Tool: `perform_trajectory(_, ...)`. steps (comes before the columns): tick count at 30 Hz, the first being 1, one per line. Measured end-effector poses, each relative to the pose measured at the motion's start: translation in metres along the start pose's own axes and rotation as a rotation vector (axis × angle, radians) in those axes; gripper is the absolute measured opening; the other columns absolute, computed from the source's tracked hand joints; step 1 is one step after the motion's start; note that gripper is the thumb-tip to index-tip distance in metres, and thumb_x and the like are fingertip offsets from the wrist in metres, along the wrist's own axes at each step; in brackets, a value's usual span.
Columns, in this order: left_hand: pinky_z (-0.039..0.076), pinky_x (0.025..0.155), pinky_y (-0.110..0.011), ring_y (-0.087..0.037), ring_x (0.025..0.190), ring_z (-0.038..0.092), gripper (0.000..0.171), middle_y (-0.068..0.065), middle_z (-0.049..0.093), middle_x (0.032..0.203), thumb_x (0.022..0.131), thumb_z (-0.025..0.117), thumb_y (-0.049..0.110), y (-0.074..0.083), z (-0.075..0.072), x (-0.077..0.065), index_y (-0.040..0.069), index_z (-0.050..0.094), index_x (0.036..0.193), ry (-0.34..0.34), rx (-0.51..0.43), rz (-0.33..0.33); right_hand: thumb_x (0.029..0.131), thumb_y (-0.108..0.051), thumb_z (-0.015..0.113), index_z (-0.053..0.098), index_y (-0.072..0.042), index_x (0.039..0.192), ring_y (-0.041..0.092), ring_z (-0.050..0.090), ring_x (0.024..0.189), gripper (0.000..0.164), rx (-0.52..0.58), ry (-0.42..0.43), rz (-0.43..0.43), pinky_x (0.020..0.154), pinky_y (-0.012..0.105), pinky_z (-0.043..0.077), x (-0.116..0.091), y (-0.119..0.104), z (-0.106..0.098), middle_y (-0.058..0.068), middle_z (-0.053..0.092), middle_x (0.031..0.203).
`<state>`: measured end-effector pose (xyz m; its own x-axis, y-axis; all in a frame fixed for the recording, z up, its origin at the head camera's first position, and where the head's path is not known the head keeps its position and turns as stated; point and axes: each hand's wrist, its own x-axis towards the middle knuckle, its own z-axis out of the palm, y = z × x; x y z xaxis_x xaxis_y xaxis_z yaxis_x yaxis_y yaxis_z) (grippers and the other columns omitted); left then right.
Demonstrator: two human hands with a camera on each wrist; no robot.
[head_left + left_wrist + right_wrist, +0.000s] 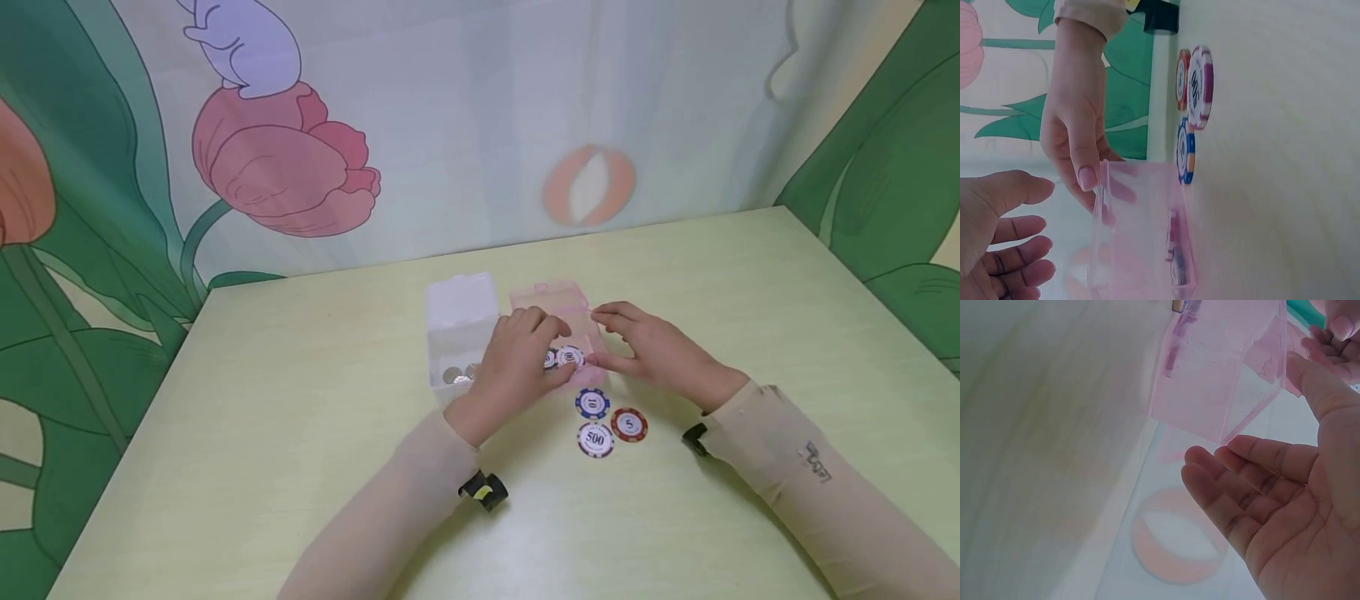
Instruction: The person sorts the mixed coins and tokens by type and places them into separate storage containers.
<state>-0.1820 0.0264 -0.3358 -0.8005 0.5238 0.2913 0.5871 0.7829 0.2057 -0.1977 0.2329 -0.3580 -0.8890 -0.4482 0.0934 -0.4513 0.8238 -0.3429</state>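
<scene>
A pink see-through plastic box (596, 335) stands with its lid (551, 297) raised. In it lie poker chips (570, 357), one white and one darker. Just over the box's left side hovers my left hand (520, 354), fingers loosely bent and holding nothing, as the left wrist view shows. My right hand (660, 350) is at the box's right side; in the right wrist view its thumb and index fingertip touch the rim while the other fingers extend loosely. In front lie a blue 10 chip (592, 403), a red 5 chip (629, 424) and a white 500 chip (596, 440).
Left of the pink box stands a white plastic box (442, 346), lid raised, with several silver coins (453, 375) inside, partly hidden by my left hand. The pale table (300, 417) meets a printed curtain (465, 167) at its back edge.
</scene>
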Motion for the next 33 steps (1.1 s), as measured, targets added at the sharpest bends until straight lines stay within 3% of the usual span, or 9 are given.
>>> perform_trajectory(12, 0.039, 0.071, -0.024, -0.013, 0.084, 0.049, 0.037, 0.003, 0.055, 0.091, 0.077, 0.067, 0.038, 0.011, -0.001, -0.021, 0.014, 0.056, 0.103, 0.1, -0.012, 0.117, 0.083, -0.044, 0.059, 0.044, -0.001, 0.13, 0.031, 0.048, 0.118, 0.066, -0.009, 0.006, -0.008, 0.094, 0.046, 0.044, 0.0, 0.0, 0.001, 0.014, 0.042, 0.135)
perform_trajectory(19, 0.04, 0.073, -0.024, -0.013, 0.09, 0.051, 0.043, 0.003, 0.056, 0.098, 0.076, 0.068, 0.038, 0.017, 0.001, -0.031, 0.014, 0.053, 0.108, 0.046, -0.007, 0.107, 0.083, -0.045, 0.058, 0.044, -0.001, 0.13, 0.03, 0.049, 0.117, 0.066, -0.012, 0.019, -0.023, 0.094, 0.045, 0.044, 0.0, 0.0, 0.001, 0.013, 0.043, 0.134)
perform_trajectory(27, 0.041, 0.073, -0.022, -0.011, 0.088, 0.052, 0.045, 0.004, 0.056, 0.095, 0.074, 0.069, 0.039, 0.022, 0.005, -0.038, 0.012, 0.054, 0.107, 0.057, -0.007, 0.136, 0.083, -0.046, 0.058, 0.043, -0.001, 0.131, 0.031, 0.048, 0.118, 0.068, -0.011, 0.014, -0.02, 0.095, 0.046, 0.043, 0.0, 0.001, 0.001, 0.013, 0.041, 0.136)
perform_trajectory(33, 0.042, 0.076, -0.022, -0.01, 0.089, 0.053, 0.045, 0.005, 0.058, 0.096, 0.076, 0.067, 0.041, 0.025, 0.008, -0.04, 0.013, 0.054, 0.108, 0.027, -0.015, 0.136, 0.083, -0.046, 0.057, 0.041, -0.001, 0.132, 0.031, 0.047, 0.119, 0.068, -0.013, 0.0, -0.004, 0.096, 0.046, 0.042, 0.001, 0.001, 0.001, 0.013, 0.04, 0.137)
